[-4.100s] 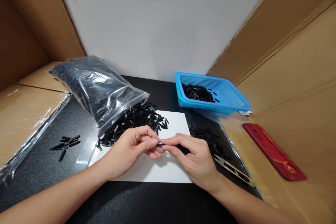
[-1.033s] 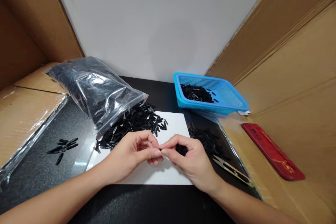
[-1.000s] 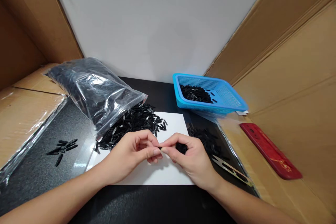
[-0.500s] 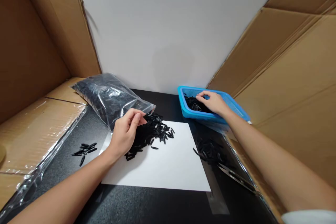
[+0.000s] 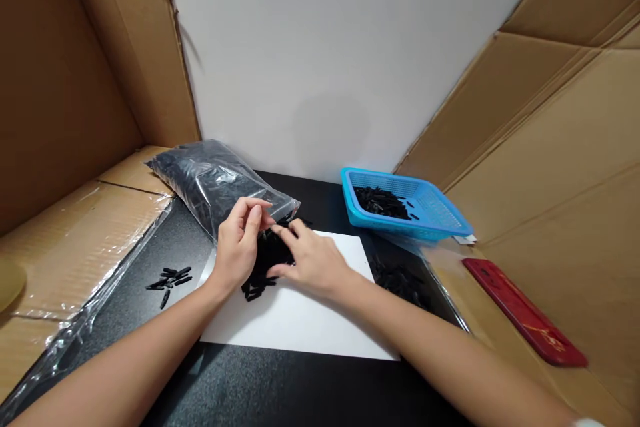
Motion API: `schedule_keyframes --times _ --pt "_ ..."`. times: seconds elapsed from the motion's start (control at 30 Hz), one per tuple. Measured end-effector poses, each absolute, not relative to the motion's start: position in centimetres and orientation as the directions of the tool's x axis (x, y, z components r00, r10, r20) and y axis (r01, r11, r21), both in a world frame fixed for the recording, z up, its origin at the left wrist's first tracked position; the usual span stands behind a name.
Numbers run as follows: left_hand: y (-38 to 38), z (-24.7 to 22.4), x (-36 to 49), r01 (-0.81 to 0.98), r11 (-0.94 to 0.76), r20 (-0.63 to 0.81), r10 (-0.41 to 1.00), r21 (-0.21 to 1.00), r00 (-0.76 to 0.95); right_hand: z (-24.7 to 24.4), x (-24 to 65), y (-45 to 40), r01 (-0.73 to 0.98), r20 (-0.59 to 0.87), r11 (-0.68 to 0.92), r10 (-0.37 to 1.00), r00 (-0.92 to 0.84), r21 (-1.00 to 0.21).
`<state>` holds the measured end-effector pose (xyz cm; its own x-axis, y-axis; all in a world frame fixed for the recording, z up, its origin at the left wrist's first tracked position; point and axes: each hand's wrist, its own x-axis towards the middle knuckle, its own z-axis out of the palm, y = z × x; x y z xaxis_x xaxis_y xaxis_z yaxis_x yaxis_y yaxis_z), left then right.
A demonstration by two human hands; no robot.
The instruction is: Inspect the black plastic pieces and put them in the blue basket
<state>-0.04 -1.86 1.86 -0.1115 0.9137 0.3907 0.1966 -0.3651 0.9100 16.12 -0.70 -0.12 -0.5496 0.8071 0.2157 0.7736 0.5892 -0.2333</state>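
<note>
My left hand [image 5: 236, 247] hovers at the left side of a pile of small black elongated pieces [image 5: 270, 257], thumb and fingers curled together; whatever they hold, if anything, is hidden. Reaching in from the right, my right hand [image 5: 316, 259] lies low over the same pile with thumb and fingers apart. The pile rests on a white sheet [image 5: 280, 323], partly covered by both hands. Behind my left hand lies a clear plastic bag [image 5: 213, 180] full of similar dark pieces. More black pieces [image 5: 383, 203] fill the left part of a blue basket [image 5: 445, 213].
Several black pieces [image 5: 170, 277] lie loose on the dark table left of the sheet. Another black heap [image 5: 403, 283] sits right of it, partly behind my forearm. A red case-like object [image 5: 525, 313] lies by the right cardboard wall [image 5: 565, 167].
My right hand has moved from the blue basket left to the pile on the sheet, its fingers now spread. My left hand stays nearly in place. The red object has come into view.
</note>
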Motion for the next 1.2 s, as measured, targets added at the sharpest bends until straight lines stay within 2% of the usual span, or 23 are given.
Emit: schedule_keyframes --times 0.07,0.13,0.33,0.43,0.53,0.63,0.73,0.8,0.87,0.93,1.03,1.2 --pt "-1.9 2.0 -0.1 0.19 -0.364 0.391 0.912 0.912 -0.128 -0.3 13.9 -1.5 0.8 0.16 0.58 0.813 -0.559 -0.154" --pt "-2.0 2.1 0.0 0.187 -0.359 0.385 0.915 0.914 -0.125 -0.4 12.9 -1.5 0.817 0.165 0.558 0.828 -0.536 -0.148" --pt "-2.5 2.5 0.2 0.166 -0.312 0.331 0.939 0.935 -0.097 -1.3 13.8 -0.9 0.777 0.219 0.576 0.817 -0.533 -0.256" --pt "-2.9 2.8 0.5 0.12 -0.236 0.248 0.964 0.964 -0.096 -1.2 15.2 -0.1 0.756 0.268 0.564 0.825 -0.498 -0.332" --pt "-3.4 3.0 1.1 0.045 -0.048 0.048 0.999 0.998 0.014 -0.4 16.9 1.2 0.715 0.326 0.566 0.823 -0.465 -0.41" --pt "-3.9 2.9 1.9 -0.009 0.226 -0.218 0.948 0.974 0.232 0.9 18.2 1.6 0.666 0.369 0.592 0.805 -0.464 -0.453" --pt "-4.2 2.8 2.6 -0.222 0.577 -0.463 0.787 0.786 0.407 2.2 18.3 0.4 0.599 0.371 0.664 0.747 -0.551 -0.448" --pt "-4.2 2.7 2.9 -0.365 0.674 -0.536 0.736 0.642 0.414 2.7 17.9 -1.0 0.558 0.329 0.743 0.666 -0.67 -0.368" --pt "-4.2 2.7 3.0 -0.424 0.658 -0.557 0.753 0.623 0.35 3.0 17.4 -2.4 0.551 0.298 0.786 0.617 -0.729 -0.281" --pt "-4.2 2.7 3.1 -0.446 0.635 -0.557 0.771 0.631 0.309 3.0 17.0 -3.6 0.557 0.318 0.785 0.62 -0.717 -0.273" --pt "-4.2 2.5 3.3 -0.493 0.609 -0.56 0.786 0.622 0.264 2.1 16.5 -4.2 0.552 0.454 0.787 0.612 -0.647 -0.274" --pt "-4.6 1.8 3.4 -0.518 0.593 -0.556 0.794 0.617 0.247 0.9 15.3 -3.2 0.522 0.648 0.835 0.496 -0.578 -0.174"
